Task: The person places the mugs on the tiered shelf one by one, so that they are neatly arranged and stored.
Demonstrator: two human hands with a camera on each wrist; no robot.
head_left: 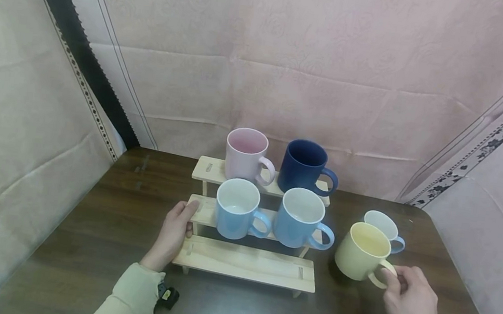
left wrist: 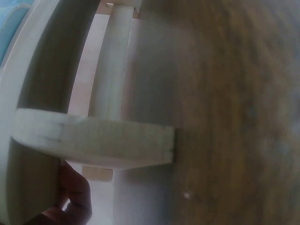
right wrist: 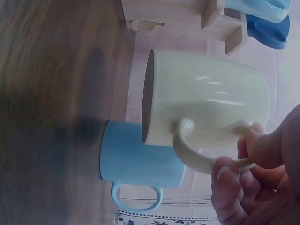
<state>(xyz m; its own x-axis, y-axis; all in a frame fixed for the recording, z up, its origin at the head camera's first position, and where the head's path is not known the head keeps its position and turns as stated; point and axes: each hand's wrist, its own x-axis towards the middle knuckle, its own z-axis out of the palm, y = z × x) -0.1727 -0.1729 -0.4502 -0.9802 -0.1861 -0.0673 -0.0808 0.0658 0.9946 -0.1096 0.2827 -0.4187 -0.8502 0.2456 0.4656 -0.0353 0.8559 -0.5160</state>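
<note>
A pale yellow mug (head_left: 357,254) hangs a little above the table at the right, its handle pinched between the thumb and fingers of my right hand (head_left: 414,303). In the right wrist view, the yellow mug (right wrist: 211,93) has its base apart from the tabletop. Behind it a light blue mug (head_left: 382,223) stands on the table, partly hidden. My left hand (head_left: 174,228) grips the left end of the middle step of a three-step wooden rack (head_left: 248,261). The left wrist view shows curled fingers (left wrist: 77,192) under the wooden board.
On the rack's top step stand a pale lilac mug (head_left: 244,156) and a dark blue mug (head_left: 302,168). Two light blue mugs, one left (head_left: 235,212) and one right (head_left: 297,223), stand on the middle step. Pale cloth (head_left: 289,78) walls off the dark wooden table (head_left: 96,232).
</note>
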